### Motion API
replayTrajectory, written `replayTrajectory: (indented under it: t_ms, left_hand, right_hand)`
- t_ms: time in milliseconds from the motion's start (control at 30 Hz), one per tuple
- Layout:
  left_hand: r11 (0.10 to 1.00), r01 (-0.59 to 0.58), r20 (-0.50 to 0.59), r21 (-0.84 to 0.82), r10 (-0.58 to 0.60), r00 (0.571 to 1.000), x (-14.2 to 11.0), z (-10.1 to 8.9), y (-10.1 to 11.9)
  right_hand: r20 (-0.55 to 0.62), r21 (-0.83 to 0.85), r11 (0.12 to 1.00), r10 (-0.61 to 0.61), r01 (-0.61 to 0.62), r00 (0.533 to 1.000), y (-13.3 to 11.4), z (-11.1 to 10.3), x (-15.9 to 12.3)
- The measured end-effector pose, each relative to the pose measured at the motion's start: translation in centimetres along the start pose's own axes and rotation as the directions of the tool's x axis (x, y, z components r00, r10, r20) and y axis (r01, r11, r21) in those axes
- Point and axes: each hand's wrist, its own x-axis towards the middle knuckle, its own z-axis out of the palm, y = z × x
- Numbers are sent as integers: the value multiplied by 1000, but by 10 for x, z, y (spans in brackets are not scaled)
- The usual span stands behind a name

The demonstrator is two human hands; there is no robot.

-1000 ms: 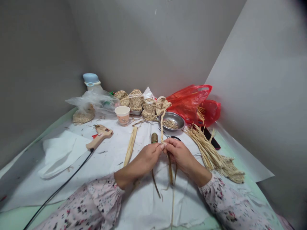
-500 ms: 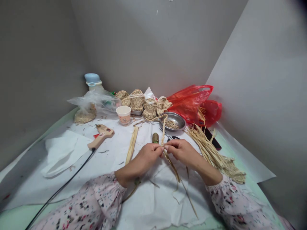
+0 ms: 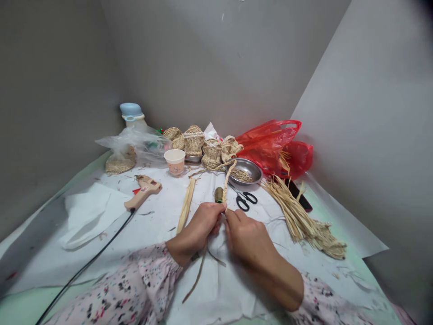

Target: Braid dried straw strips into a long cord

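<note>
A braided straw cord runs from beside the metal bowl down to my two hands. My left hand pinches its near end between thumb and fingers. Close against it, my right hand is closed too, with fingertips at the same end of the braid; the strand inside it is mostly hidden. Loose straw strands hang below my left hand onto the white sheet. A spool of olive thread stands just beyond my fingertips. Black-handled scissors lie to the right of the braid.
A glue gun with a black cable lies left; flat straw strips sit nearer. Behind are a paper cup, woven straw pieces, a metal bowl and a red plastic bag. A straw bundle lies right, by a phone.
My right hand has moved nearer and turned, uncovering the scissors. The braid's near end has shifted slightly left. The loose strands now hang to the left instead of the right.
</note>
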Motion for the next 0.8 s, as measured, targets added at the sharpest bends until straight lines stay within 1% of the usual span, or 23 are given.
replayTrajectory:
  t_ms: [100, 167, 233, 267, 300, 333, 367, 400, 433, 467, 500, 567, 600, 667, 700, 733, 767, 800]
  left_hand:
    - [999, -8, 46, -31, 9, 999, 0, 1, 0]
    - [1000, -13, 59, -26, 14, 998, 1, 0, -1]
    - [1000, -14, 45, -14, 15, 999, 2, -2, -1]
    - [1000, -16, 43, -10, 16, 999, 2, -2, -1]
    - [1000, -18, 49, -8, 18, 999, 2, -3, 0]
    - [1000, -20, 63, -6, 21, 998, 2, -3, 0]
    - [1000, -24, 83, -2, 24, 996, 1, -3, 1]
    - [1000, -28, 106, 7, 27, 994, 1, -3, 1]
    - [999, -31, 128, 25, 27, 991, 0, -3, 1]
    - [998, -37, 143, 50, 29, 989, 0, -2, 1]
    - [996, -44, 155, 80, 32, 987, -1, -2, 1]
    - [988, -67, 185, 138, 41, 982, -2, 0, 1]
    - [984, -82, 205, 161, 48, 978, -2, 0, 1]
    - [974, -109, 244, 199, 59, 968, -3, 2, 3]
    - [969, -118, 258, 215, 60, 964, -4, 2, 4]
    - [966, -123, 263, 229, 60, 963, -4, 2, 5]
    - [963, -125, 264, 240, 59, 963, -4, 2, 6]
    - [962, -130, 262, 242, 64, 963, -4, 2, 6]
  right_hand:
    - [-6, -67, 996, -53, 52, 999, -6, 5, -5]
    - [15, -36, 997, -69, 69, 998, -5, -2, -4]
    - [42, 47, 996, -79, 77, 996, 2, -16, -1]
    - [44, 98, 993, -68, 63, 997, 7, -24, 1]
    - [18, 124, 992, -27, 24, 999, 13, -32, 5]
    - [-31, 131, 991, 43, -38, 999, 19, -38, 9]
    - [-68, 157, 985, 89, -78, 994, 25, -41, 13]
    - [-80, 218, 972, 109, -89, 991, 31, -42, 17]
    - [-59, 312, 946, 115, -91, 992, 37, -40, 21]
    - [-4, 429, 898, 109, -96, 994, 41, -36, 25]
    - [60, 552, 825, 104, -120, 993, 45, -30, 29]
    - [195, 747, 624, 124, -229, 973, 51, -17, 34]
    - [257, 808, 513, 132, -288, 957, 52, -11, 36]
    - [363, 868, 310, 136, -387, 922, 54, -1, 37]
    - [405, 877, 227, 124, -423, 906, 55, 2, 36]
    - [438, 879, 158, 112, -451, 892, 55, 3, 36]
    - [457, 878, 107, 103, -466, 884, 55, 4, 36]
    - [462, 879, 78, 98, -470, 881, 55, 4, 35]
